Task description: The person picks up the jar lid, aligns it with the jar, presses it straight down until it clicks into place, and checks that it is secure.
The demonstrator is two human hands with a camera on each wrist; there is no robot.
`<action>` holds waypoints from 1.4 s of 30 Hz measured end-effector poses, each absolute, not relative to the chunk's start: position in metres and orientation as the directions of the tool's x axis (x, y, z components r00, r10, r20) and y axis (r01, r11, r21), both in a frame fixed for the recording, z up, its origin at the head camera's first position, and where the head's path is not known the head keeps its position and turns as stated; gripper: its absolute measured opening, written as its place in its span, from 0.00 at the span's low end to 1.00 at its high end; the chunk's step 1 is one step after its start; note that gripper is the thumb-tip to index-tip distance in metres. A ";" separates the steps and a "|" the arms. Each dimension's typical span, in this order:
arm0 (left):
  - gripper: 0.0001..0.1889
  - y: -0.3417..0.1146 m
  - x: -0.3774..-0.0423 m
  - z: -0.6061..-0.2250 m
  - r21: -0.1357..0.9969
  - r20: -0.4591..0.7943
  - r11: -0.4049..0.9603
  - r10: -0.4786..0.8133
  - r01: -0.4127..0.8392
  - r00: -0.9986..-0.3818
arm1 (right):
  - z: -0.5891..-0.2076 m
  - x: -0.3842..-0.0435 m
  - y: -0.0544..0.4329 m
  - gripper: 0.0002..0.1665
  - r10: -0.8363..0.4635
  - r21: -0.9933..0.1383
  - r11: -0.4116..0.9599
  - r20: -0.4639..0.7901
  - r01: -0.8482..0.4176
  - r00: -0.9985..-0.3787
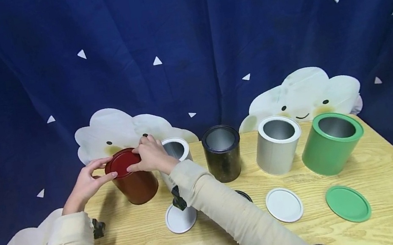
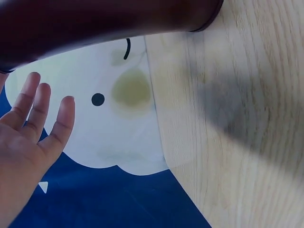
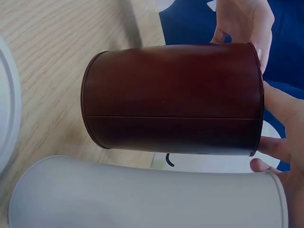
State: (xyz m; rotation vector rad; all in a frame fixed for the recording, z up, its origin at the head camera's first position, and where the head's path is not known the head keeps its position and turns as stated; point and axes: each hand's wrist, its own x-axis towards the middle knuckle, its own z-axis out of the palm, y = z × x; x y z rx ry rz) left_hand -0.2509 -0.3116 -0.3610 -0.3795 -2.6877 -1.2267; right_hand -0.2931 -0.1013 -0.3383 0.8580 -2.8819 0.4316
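A dark red can [image 1: 138,188] stands at the left of the row, a red lid [image 1: 123,163] lying at its top opening; whether it is fully seated I cannot tell. My left hand [image 1: 86,183] holds the lid's left edge between thumb and forefinger, and the left wrist view shows its other fingers stretched out beside the can. From the right, my right hand [image 1: 152,154] grips the lid's edge, thumb on the near side and fingers toward the far side. In the right wrist view, both hands meet the top rim of the red can [image 3: 171,95].
Right of the red can stand a white can [image 1: 183,141], a black can [image 1: 223,163], another white can [image 1: 275,155] and a green can [image 1: 327,157], all uncovered. Before them lie a white lid [image 1: 181,219], a partly hidden black lid [image 1: 244,195], another white lid [image 1: 284,205] and a green lid [image 1: 348,203].
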 end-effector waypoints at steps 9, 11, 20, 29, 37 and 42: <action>0.27 -0.313 -0.248 -0.355 0.608 0.308 0.714 0.190 0.346 -0.932 | -0.337 -0.289 -0.099 0.32 -0.522 -0.233 0.780 0.270 -0.581 -0.809; 0.27 -0.311 -0.246 -0.353 0.581 0.343 0.727 0.190 0.366 -0.920 | -0.337 -0.286 -0.097 0.31 -0.517 -0.252 0.770 0.294 -0.587 -0.804; 0.19 -0.291 -0.226 -0.338 0.510 0.567 0.695 0.172 0.507 -0.805 | -0.325 -0.261 -0.081 0.29 -0.509 -0.282 0.731 0.379 -0.621 -0.772; 0.22 -0.273 -0.210 -0.341 0.536 0.631 0.590 0.195 0.604 -0.751 | -0.315 -0.240 -0.062 0.28 -0.511 -0.323 0.681 0.434 -0.657 -0.742; 0.25 -0.254 -0.193 -0.340 0.547 0.642 0.523 0.240 0.654 -0.728 | -0.313 -0.222 -0.043 0.27 -0.521 -0.358 0.618 0.481 -0.700 -0.705; 0.24 -0.239 -0.177 -0.330 0.509 0.673 0.509 0.268 0.694 -0.690 | -0.314 -0.214 -0.033 0.27 -0.537 -0.363 0.603 0.473 -0.710 -0.698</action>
